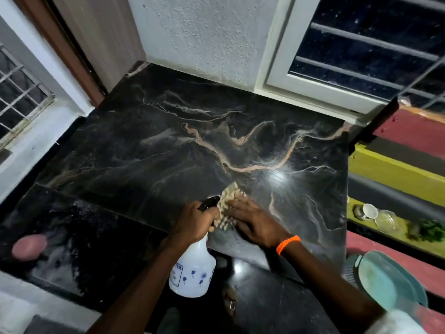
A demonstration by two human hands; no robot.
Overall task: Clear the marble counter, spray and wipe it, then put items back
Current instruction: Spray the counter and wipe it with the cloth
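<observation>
The black marble counter (183, 141) with pale orange veins fills the middle of the head view. My left hand (195, 221) grips the neck of a white spray bottle (192, 268) with a black nozzle, held just over the counter's front edge. My right hand (252, 222), an orange band at its wrist, lies flat with spread fingers on a beige nubby cloth (228, 201) and presses it onto the counter near the front. Most of the cloth is hidden under that hand.
A white wall and a barred window (361, 51) close the back of the counter. At the right, on a yellow ledge, stand a white cup (369, 210), a glass and some greens. Teal plates (387, 280) sit at lower right. A pink object (29, 247) lies lower left.
</observation>
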